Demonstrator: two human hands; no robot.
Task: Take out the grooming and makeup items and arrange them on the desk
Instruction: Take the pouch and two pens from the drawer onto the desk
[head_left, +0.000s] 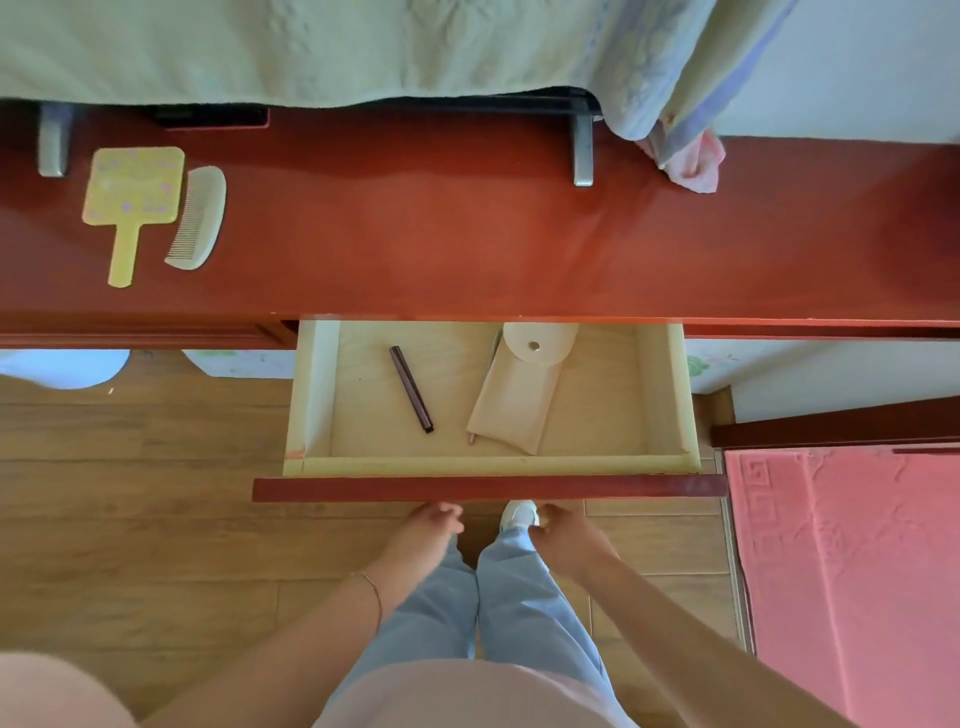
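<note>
Red-brown and glossy, the worktop (467, 234) runs across the view, its far edge covered by a pale green cloth (311, 47). Near its left end lie a yellow hand mirror (132, 197) and a cream comb (198, 218), side by side and just touching. Below the worktop's near edge a drawer (311, 395) stands pulled out. Inside it, a dark slim pencil-like stick (411, 389) lies left of centre; right of it rests a beige pouch (514, 405), with a round white item (537, 343) at the pouch's far end. Both hands hang just below the drawer front, holding nothing: the left hand (434, 525) has loosely curled fingers, and so does the right hand (563, 530).
</note>
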